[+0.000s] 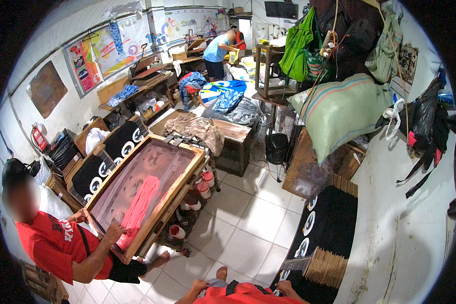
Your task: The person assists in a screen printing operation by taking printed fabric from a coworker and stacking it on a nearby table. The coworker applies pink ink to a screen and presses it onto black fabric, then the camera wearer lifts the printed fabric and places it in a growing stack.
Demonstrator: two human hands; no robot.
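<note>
Low in the picture, my left hand (199, 286) rests against the grey cloth of my shorts, beside the hem of my red shirt (243, 293). On the other side of the shirt is my right hand (285, 288), close to the black printed fabric panels on the right. Both hands are small here, and their fingers are too unclear to read. To my left a co-worker in a red shirt (61, 243) holds a wooden-framed printing screen (111, 190) tilted up. A band of red ink (141, 205) lies across its mesh.
Ink-stained pots (203, 188) sit below the screen. Black panels with white round prints (321, 225) line the right side, next to stacked brown boards (327, 266). A bulging pale green sack (339, 111) leans above a wooden board. Two people (219, 53) stand at the back.
</note>
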